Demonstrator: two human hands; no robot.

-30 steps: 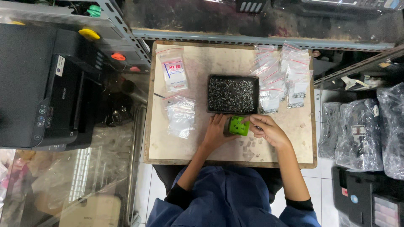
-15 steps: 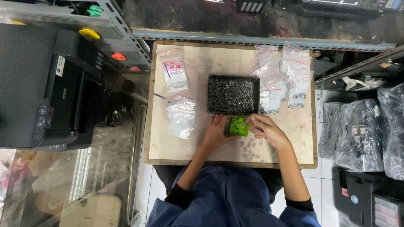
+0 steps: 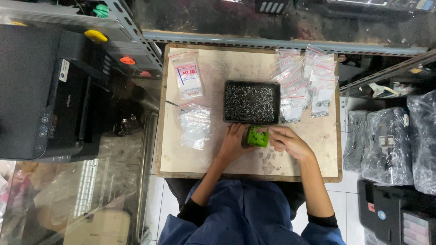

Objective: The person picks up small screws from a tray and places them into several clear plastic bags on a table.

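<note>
Small square table (image 3: 209,81) with a pale, scuffed and stained top and a worn wooden edge, viewed from above. At its middle stood a shallow black rectangular tray (image 3: 252,102), filled edge to edge with small shiny metal screws. Just below the tray's near edge sat a small bright green plastic block (image 3: 257,136), boxy with rounded corners and dark holes in its top face. The left hand (image 3: 234,143) lay against the block's left side, fingers curled round it, its grip closed on the block. The right hand (image 3: 286,141) rested at the block's right side, fingers bent inward and together; whether they pinched anything could not be told. A few small flat pale pieces (image 3: 268,159) lay scattered on the table between the wrists. Left of the tray lay a clear crinkled plastic bag (image 3: 195,126), and beyond it a flat clear bag with a white label (image 3: 187,79). Right of the tray, a loose overlapping heap of small clear zip bags with red seal lines (image 3: 309,81). Dark blue cloth sleeves covered the upper arms. Off the table to the left, a black printer (image 3: 41,100) with a matt casing.
</note>
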